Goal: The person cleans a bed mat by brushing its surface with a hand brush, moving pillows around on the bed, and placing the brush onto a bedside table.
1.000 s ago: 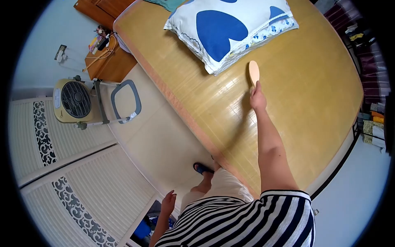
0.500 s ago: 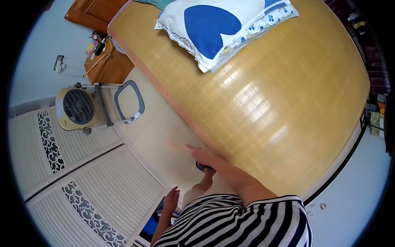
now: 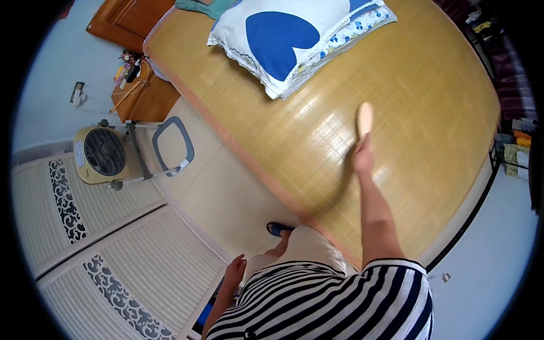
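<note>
My right hand is stretched out over the bed and wrapped round the handle of a pale wooden brush. Its smooth, long oval back faces up, and the bristle side is mostly hidden. Beneath it lies the yellow bamboo mat that covers the bed; whether the brush touches the mat I cannot tell. Down by my left hip hangs my left hand, holding nothing, its fingers loosely bent and apart, near the white louvred doors.
Stacked pillows, the top one with a blue heart, lie at the bed's far side. Left of the bed stand a fan, a grey-edged folding frame and a wooden bedside cabinet with small items. A blue slipper is on my foot.
My right hand has swung with the brush from the bed's left edge, over the floor, rightward and out over the mat. The left hand stays beside my hip.
</note>
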### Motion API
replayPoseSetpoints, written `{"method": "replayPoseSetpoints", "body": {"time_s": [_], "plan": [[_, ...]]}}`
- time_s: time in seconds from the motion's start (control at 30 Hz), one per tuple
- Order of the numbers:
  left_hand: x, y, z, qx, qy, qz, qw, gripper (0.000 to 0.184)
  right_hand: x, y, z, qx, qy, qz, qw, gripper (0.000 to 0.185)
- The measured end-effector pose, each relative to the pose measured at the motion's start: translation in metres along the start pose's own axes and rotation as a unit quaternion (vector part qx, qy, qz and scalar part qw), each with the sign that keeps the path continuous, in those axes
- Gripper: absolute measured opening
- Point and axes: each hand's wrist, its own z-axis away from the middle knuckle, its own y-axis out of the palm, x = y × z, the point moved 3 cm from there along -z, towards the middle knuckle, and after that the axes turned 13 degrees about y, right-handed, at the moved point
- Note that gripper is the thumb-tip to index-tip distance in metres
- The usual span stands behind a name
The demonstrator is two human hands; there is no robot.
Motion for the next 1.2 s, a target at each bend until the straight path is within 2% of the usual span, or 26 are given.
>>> {"method": "replayPoseSetpoints", "body": {"time_s": [0.03, 0.07, 0.1, 0.13, 0.17, 0.2, 0.23, 0.27, 0.33, 0.4, 0.47, 0.5, 0.57, 0.6, 0.67, 0.7, 0.73, 0.8, 0.87, 0.93, 1.0, 1.03, 1.07, 1.1, 1.2], "plan": [[0.003, -0.001, 0.001, -0.010, 0.005, 0.001, 1.000, 0.038, 0.004, 0.026, 0.033, 0.015, -0.055, 0.002, 0.998, 0.052], [0.006, -0.002, 0.002, -0.014, 0.002, 0.001, 1.000, 0.038, 0.014, 0.044, 0.074, 0.117, -0.046, 0.024, 0.992, 0.053], [0.009, -0.003, 0.001, -0.015, 0.000, 0.009, 1.000, 0.038, 0.016, 0.073, 0.116, 0.162, -0.084, 0.032, 0.983, 0.049], [0.011, -0.004, -0.001, -0.015, 0.000, 0.018, 1.000, 0.038, 0.017, 0.105, 0.156, 0.263, -0.179, 0.074, 0.945, 0.037], [0.007, -0.007, -0.002, -0.019, 0.001, 0.018, 1.000, 0.038, 0.021, 0.122, 0.199, 0.318, -0.292, 0.061, 0.900, 0.024], [0.000, -0.009, -0.004, 0.000, 0.004, -0.003, 1.000, 0.038, 0.040, 0.118, 0.236, 0.355, -0.300, 0.094, 0.880, 0.021], [-0.008, -0.011, -0.008, 0.018, 0.009, -0.025, 0.999, 0.038, 0.057, 0.114, 0.265, 0.480, -0.408, 0.220, 0.745, 0.033], [-0.012, -0.014, -0.012, 0.016, 0.011, -0.026, 0.999, 0.038, 0.071, 0.100, 0.276, 0.478, -0.409, 0.218, 0.746, 0.033], [-0.018, -0.020, -0.014, 0.005, 0.017, -0.014, 1.000, 0.038, 0.091, 0.081, 0.293, 0.470, -0.403, 0.110, 0.777, 0.039], [-0.026, -0.028, -0.016, -0.006, 0.022, 0.008, 1.000, 0.037, 0.112, 0.070, 0.265, 0.469, -0.353, 0.163, 0.793, 0.048], [-0.017, -0.034, -0.019, -0.018, 0.031, 0.033, 0.999, 0.037, 0.098, 0.087, 0.220, 0.337, -0.282, 0.007, 0.898, 0.049], [-0.004, -0.033, -0.021, -0.015, 0.034, 0.030, 0.999, 0.037, 0.097, 0.088, 0.194, 0.263, -0.266, 0.042, 0.927, 0.050], [0.009, -0.039, -0.022, -0.019, 0.040, 0.031, 0.999, 0.037, 0.098, 0.072, 0.145, 0.175, -0.175, 0.037, 0.968, 0.050], [0.011, -0.045, -0.022, 0.000, 0.030, -0.005, 1.000, 0.038, 0.092, 0.074, 0.126, 0.132, -0.145, -0.002, 0.981, 0.048], [0.026, -0.058, -0.024, 0.011, 0.025, -0.034, 0.999, 0.039, 0.101, 0.058, 0.119, 0.079, -0.061, 0.010, 0.995, 0.043], [0.042, -0.063, -0.025, 0.020, -0.002, -0.033, 0.999, 0.040, 0.101, 0.061, 0.119, 0.070, -0.016, 0.000, 0.997, 0.042], [0.055, -0.075, -0.025, 0.028, -0.026, -0.031, 0.999, 0.041, 0.112, 0.068, 0.133, 0.066, -0.025, -0.003, 0.997, 0.042], [0.072, -0.095, -0.027, 0.010, -0.022, -0.008, 1.000, 0.041, 0.119, 0.094, 0.158, 0.083, 0.011, -0.008, 0.996, 0.044], [0.100, -0.123, -0.028, -0.005, -0.013, 0.015, 1.000, 0.041, 0.142, 0.133, 0.202, 0.131, -0.028, 0.017, 0.991, 0.040], [0.148, -0.150, -0.033, -0.033, 0.006, 0.017, 0.999, 0.040, 0.182, 0.162, 0.258, 0.213, -0.093, -0.021, 0.972, 0.036], [0.154, -0.183, -0.033, -0.050, 0.004, 0.008, 0.999, 0.039, 0.223, 0.191, 0.307, 0.205, -0.225, 0.093, 0.948, 0.035], [0.165, -0.205, -0.034, -0.082, -0.010, -0.005, 0.997, 0.038, 0.248, 0.200, 0.329, 0.245, -0.286, 0.123, 0.918, 0.036], [0.175, -0.222, -0.034, -0.113, -0.025, -0.021, 0.993, 0.037, 0.274, 0.194, 0.348, 0.285, -0.342, 0.150, 0.883, 0.037], [0.186, -0.235, -0.035, -0.133, -0.017, -0.036, 0.990, 0.036, 0.291, 0.194, 0.360, 0.277, -0.390, 0.122, 0.870, 0.035], [0.236, -0.268, -0.046, -0.133, -0.023, 0.012, 0.991, 0.037, 0.342, 0.187, 0.382, 0.256, -0.393, 0.106, 0.877, 0.032]]}}
